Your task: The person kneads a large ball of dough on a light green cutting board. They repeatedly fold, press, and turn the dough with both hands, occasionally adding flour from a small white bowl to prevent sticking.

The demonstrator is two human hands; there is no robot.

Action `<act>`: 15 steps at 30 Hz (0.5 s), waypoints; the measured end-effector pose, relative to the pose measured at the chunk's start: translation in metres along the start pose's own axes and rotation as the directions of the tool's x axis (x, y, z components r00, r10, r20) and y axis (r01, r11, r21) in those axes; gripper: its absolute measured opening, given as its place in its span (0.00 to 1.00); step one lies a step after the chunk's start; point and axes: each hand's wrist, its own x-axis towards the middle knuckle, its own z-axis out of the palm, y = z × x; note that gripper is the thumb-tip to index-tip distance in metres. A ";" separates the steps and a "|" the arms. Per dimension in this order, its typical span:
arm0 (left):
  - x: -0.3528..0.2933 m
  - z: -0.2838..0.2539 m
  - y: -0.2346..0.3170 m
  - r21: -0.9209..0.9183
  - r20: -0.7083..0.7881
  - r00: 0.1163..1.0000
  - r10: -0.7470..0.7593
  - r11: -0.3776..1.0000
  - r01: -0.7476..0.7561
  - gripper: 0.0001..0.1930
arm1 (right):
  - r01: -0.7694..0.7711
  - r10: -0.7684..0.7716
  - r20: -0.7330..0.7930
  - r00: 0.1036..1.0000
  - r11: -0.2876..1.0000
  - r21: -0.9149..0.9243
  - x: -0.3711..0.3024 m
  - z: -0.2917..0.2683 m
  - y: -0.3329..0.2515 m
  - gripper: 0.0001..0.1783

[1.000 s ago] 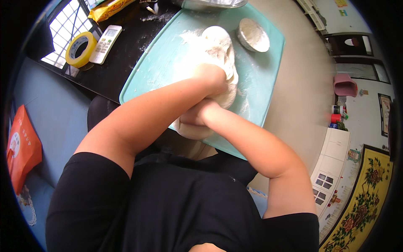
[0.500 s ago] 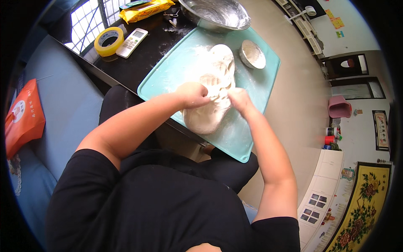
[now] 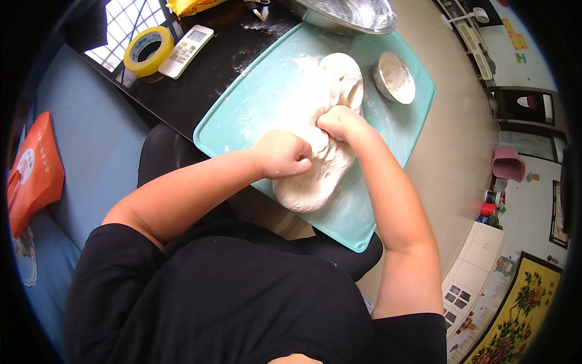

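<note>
Item 1: dough, 1 pc., white, soft, lg., lumpy. Lies lengthwise on teal board, approx. mid., its near end close to the board's near edge, far end rounded, just L of the sm. metal bowl. Surface dented & folded betw. my hands.

Item 2: my L hand, curled into a fist, thumb side twd. the R; sits against the dough's L side, nr. its lower half. Nothing seen inside the fist; underside hidden.

Item 3: my R hand, knuckles down on the dough, a bit farther up than the L one. Fingers bent in; tips hidden, so can't tell if they pinch any dough or just press. Hands are nr. each other, not touching.

Item 4: board, w/ raised rim, sm. hole at near corner; white flour dusted abt., esp. L of dough.

Item 5: sm. metal bowl, tilted in view, white powder inside, on board's far R part.

Item 6: lg. metal bowl, at board's far end, whitish smears inside, partly cut off by the frame.

Item 7: blk. table, L of board, flour specks on top. Bears roll of yellow tape, white remote just beside it, & yellow packet at top edge.

Item 8: orange bag, far L, on blue seat.
</note>
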 end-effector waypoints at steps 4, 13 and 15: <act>0.009 0.003 -0.001 0.032 -0.006 1.000 -0.025 0.999 0.025 0.10 | -0.032 -0.002 -0.209 0.978 0.987 -0.159 -0.006 0.000 -0.007 0.17; -0.019 0.013 -0.020 0.084 -0.287 0.921 0.264 0.965 -0.250 0.07 | 0.177 -0.191 -0.412 0.891 0.982 -0.071 -0.025 0.009 0.027 0.20; -0.026 0.014 -0.026 0.110 -0.320 0.868 0.380 0.925 -0.364 0.10 | 0.244 -0.165 -0.522 0.837 0.966 0.086 -0.019 -0.013 0.034 0.19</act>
